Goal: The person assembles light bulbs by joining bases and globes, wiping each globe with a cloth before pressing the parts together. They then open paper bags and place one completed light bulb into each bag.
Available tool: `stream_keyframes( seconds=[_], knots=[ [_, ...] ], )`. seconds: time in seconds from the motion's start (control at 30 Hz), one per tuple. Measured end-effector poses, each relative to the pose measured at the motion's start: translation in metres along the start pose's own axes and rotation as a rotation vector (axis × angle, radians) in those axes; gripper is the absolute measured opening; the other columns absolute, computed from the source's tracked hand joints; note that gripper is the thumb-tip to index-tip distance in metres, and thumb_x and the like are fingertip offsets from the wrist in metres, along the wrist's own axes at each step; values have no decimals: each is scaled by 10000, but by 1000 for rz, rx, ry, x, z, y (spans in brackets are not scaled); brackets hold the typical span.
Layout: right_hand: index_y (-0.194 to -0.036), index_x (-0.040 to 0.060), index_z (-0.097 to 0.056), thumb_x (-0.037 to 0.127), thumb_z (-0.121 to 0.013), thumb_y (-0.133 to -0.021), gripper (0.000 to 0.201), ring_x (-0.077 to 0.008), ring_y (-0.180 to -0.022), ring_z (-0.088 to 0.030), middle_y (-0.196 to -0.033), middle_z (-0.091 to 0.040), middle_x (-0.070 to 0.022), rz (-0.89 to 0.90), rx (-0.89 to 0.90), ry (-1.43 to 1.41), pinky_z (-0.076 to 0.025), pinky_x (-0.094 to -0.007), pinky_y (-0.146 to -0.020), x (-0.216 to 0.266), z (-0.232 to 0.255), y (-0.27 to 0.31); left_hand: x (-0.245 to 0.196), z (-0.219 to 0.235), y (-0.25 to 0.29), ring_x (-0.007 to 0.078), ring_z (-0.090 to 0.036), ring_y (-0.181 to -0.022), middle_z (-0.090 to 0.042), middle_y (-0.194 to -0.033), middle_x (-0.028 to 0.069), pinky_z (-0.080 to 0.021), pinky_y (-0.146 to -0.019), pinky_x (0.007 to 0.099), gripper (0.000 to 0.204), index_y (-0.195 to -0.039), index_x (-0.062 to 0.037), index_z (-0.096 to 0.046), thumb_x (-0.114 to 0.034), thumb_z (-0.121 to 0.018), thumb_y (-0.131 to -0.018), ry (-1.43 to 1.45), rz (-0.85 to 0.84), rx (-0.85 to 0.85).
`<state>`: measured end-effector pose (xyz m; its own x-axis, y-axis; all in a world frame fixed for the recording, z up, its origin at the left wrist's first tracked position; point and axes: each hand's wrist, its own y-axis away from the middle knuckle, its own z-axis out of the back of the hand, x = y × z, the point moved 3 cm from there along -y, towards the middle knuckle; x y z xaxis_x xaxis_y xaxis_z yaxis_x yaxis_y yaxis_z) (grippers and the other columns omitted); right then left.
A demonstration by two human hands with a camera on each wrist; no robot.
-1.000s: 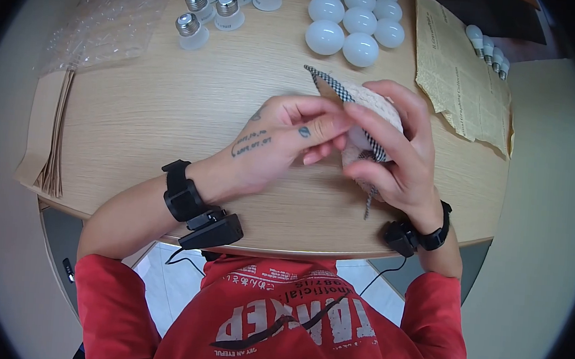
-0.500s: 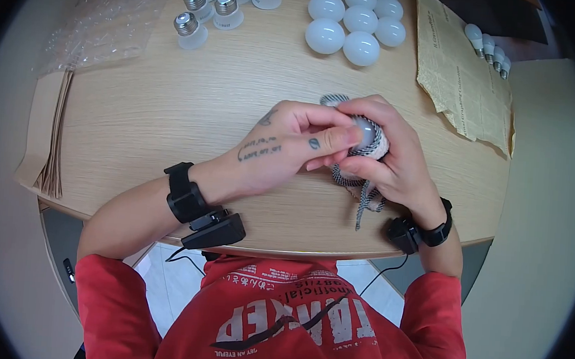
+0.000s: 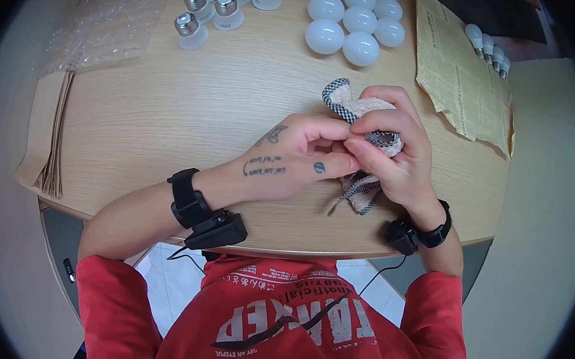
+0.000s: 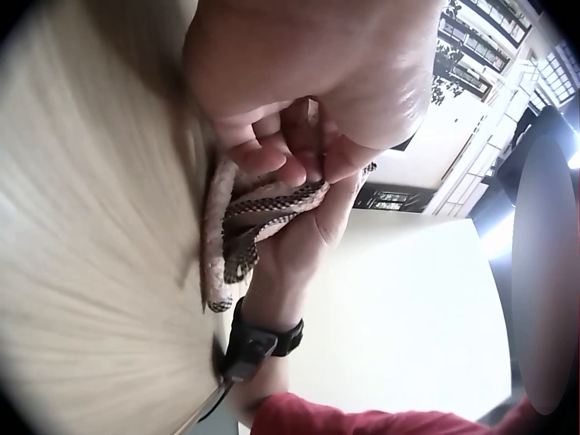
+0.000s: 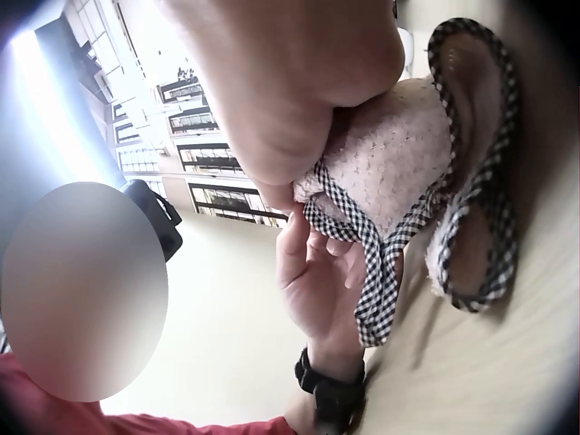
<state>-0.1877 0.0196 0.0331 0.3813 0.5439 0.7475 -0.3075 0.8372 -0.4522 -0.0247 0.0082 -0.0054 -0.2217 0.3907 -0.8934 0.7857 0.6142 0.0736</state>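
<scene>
A pale pink fuzzy cloth (image 3: pixel 367 106) with black-and-white checked trim is bunched between both hands. The left hand (image 3: pixel 279 157) pinches its near side with thumb and fingers. Around the folded part the right hand (image 3: pixel 406 148) curls, its thumb beside a small trimmed opening. A loop of trim sticks up at the far side, and strips hang below. In the left wrist view folds of cloth (image 4: pixel 216 249) droop under the fingertips. The right wrist view shows the cloth (image 5: pixel 399 136) bulging beneath the right hand (image 5: pixel 281 86); what lies inside is hidden.
Round white bulbs (image 3: pixel 325 37) stand grouped at the far middle, with screw-base bulbs (image 3: pixel 191 31) standing left of them. Printed brown paper (image 3: pixel 464 85) and several small bulbs (image 3: pixel 474 34) lie right. Bubble wrap (image 3: pixel 111 27) and folded brown paper (image 3: pixel 44 129) are left.
The cloth has been turned and bunched; the white bulb surface seen inside it before is out of sight. The left hand has shifted slightly right, and the right fingers have moved over the folds.
</scene>
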Motion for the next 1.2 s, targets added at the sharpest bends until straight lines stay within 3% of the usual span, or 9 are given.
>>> stream_keyframes(
  seconds=[0.1,0.3,0.5,0.6,0.8,0.87,1.0,1.03,1.2],
  knots=[
    [-941,29,-675,99,-658,-890,88,-220,-881,-624,-943,-651,-116,-68,16,-48,-489,-312,-764,-3,3,2,-4,-1,1,51,-543,-796,-631,-943,10,-438,-681,213,269,-1194,0,-619,-112,-624,-949,-17,51,10],
    [-981,14,-654,246,-543,-994,257,-172,-782,-619,-871,-656,-105,-163,-94,-124,-480,-284,-724,-7,-2,8,-5,-2,1,63,-539,-801,-624,-954,25,-436,-674,219,306,-1224,5,-601,-141,-627,-957,52,64,-26],
    [-1053,22,-619,396,-725,-867,431,-107,-726,-614,-789,-662,-65,-371,-65,-81,-486,-260,-633,-6,3,10,-2,-4,2,79,-529,-791,-595,-991,28,-434,-685,225,324,-1240,8,-589,-165,-616,-967,78,12,1],
    [-1071,29,-611,402,-802,-793,503,-103,-760,-628,-828,-670,-67,-425,-12,-88,-506,-261,-660,-5,4,8,-9,1,3,91,-536,-802,-583,-1012,35,-435,-698,234,305,-1219,11,-594,-180,-584,-982,5,9,6],
    [-1122,34,-609,362,-876,-699,597,-164,-774,-668,-912,-682,-83,-276,51,21,-535,-277,-724,-7,7,8,-2,11,0,111,-550,-813,-565,-1014,50,-445,-697,256,301,-1126,17,-617,-248,-523,-1019,132,13,41],
    [-1112,39,-647,333,-864,-706,547,-174,-717,-651,-847,-670,-76,-114,22,111,-518,-270,-667,-5,7,3,-1,9,-1,115,-557,-820,-555,-1017,55,-450,-691,259,309,-1100,19,-618,-262,-513,-1028,88,37,-19],
    [-1029,51,-731,256,-832,-732,374,-167,-594,-582,-688,-612,-56,-145,51,295,-444,-279,-540,6,25,-1,1,16,-3,117,-576,-827,-578,-1002,64,-464,-685,255,331,-1081,23,-616,-280,-491,-1039,94,9,-69],
    [-935,56,-761,218,-816,-747,255,-149,-538,-526,-605,-556,-49,-108,-9,341,-384,-298,-491,6,28,-4,-1,14,-4,118,-581,-826,-590,-996,69,-468,-684,256,330,-1087,22,-612,-280,-489,-1040,88,-21,-106],
    [-938,43,-752,229,-807,-764,260,-196,-559,-561,-696,-600,-75,-172,4,589,-429,-318,-513,-10,55,-5,-4,21,-6,131,-592,-823,-629,-973,97,-480,-681,269,326,-1149,8,-577,-283,-473,-1045,163,-50,-147]
  ],
)
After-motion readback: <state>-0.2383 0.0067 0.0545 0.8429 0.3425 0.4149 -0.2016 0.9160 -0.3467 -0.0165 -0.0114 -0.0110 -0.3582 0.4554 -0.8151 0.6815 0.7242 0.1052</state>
